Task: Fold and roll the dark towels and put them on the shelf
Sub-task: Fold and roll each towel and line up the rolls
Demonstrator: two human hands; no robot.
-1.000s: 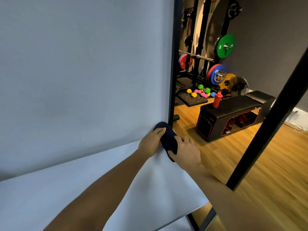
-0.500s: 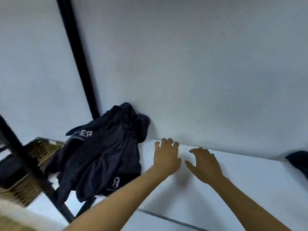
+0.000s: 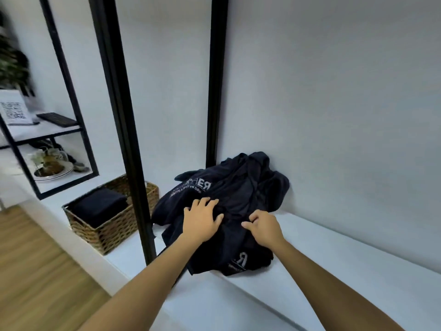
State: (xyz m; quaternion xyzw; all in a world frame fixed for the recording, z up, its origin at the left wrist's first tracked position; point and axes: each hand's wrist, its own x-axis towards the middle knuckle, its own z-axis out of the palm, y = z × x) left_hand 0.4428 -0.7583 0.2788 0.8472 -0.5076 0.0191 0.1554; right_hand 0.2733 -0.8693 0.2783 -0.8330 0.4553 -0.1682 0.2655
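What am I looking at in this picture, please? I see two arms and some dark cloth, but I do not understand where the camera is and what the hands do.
There is no machine here. The camera is worn on a person's head and looks forward and down, so the two bare arms are that person's own. A heap of dark towels with white printed letters lies crumpled on a white shelf, against the wall. The left hand rests flat on the heap with its fingers spread. The right hand has its fingers curled into the cloth and seems to take hold of it. To the left stands a wicker basket with folded dark cloth inside. Black frame posts rise from the shelf.
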